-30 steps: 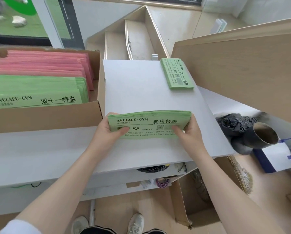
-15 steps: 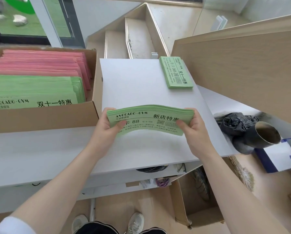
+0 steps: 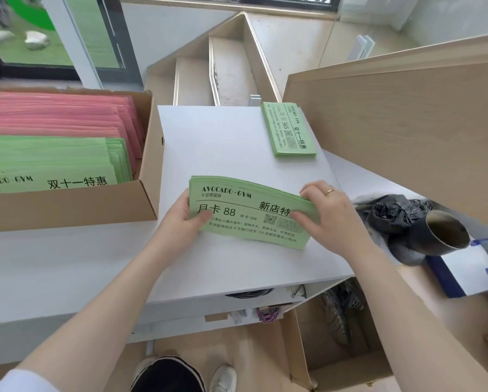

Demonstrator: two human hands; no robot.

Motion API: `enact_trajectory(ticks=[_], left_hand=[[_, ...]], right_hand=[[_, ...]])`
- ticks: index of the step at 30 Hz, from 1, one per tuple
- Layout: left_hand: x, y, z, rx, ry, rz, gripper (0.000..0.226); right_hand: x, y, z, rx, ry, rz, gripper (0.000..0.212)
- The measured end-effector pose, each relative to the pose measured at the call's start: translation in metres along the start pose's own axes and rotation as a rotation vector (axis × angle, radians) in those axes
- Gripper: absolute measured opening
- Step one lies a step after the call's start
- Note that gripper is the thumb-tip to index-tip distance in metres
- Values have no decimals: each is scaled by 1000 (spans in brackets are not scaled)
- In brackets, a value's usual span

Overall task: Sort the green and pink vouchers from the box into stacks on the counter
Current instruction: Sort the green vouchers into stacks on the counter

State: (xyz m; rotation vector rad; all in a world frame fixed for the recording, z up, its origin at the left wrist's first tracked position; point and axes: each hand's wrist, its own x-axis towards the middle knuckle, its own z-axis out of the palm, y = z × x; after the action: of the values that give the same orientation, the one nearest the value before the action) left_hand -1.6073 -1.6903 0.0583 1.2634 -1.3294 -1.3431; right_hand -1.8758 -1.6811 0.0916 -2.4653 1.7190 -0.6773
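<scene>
Mid-frame, your left hand (image 3: 180,222) and right hand (image 3: 326,213) grip the ends of a bundle of green vouchers (image 3: 248,212), fingers curled around it, its lower edge on the white counter (image 3: 217,148). Farther up sits a small green stack (image 3: 288,128). At upper left, the cardboard box (image 3: 149,171) holds green and pink vouchers (image 3: 59,114).

Bright, even daylight fills the scene, seemingly from the window (image 3: 53,32) far up and left of the hands. Shadows are soft and faint: a pale one lies just under the held bundle of vouchers (image 3: 248,212). No harsh glare on the white counter (image 3: 223,142). The centre is sharp, print readable. Wide-angle distortion bends straight edges toward the borders, where detail softens slightly.
</scene>
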Motion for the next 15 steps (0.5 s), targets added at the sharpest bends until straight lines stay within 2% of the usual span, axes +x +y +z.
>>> enact_trajectory(ticks=[1,3,6,10,12,15], left_hand=[[4,5,1,-15,-8,-16,31],[17,15,2,-43,-4,-27,29],[42,33,5,-34,28,0,23],[86,55,14,-45,191,57,19],[109,66,24,-191,225,43,17],[142,72,51,-464,80,-36,25]], right_hand=[[4,2,-4,-35,-14,-25,37],[15,3,-14,39,-86,57,30],[31,5,-22,261,-169,216,32],[57,21,-19,699,-122,448,28],[67,33,-16,895,-76,562,26],[84,49,-6,1102,-7,680,27]])
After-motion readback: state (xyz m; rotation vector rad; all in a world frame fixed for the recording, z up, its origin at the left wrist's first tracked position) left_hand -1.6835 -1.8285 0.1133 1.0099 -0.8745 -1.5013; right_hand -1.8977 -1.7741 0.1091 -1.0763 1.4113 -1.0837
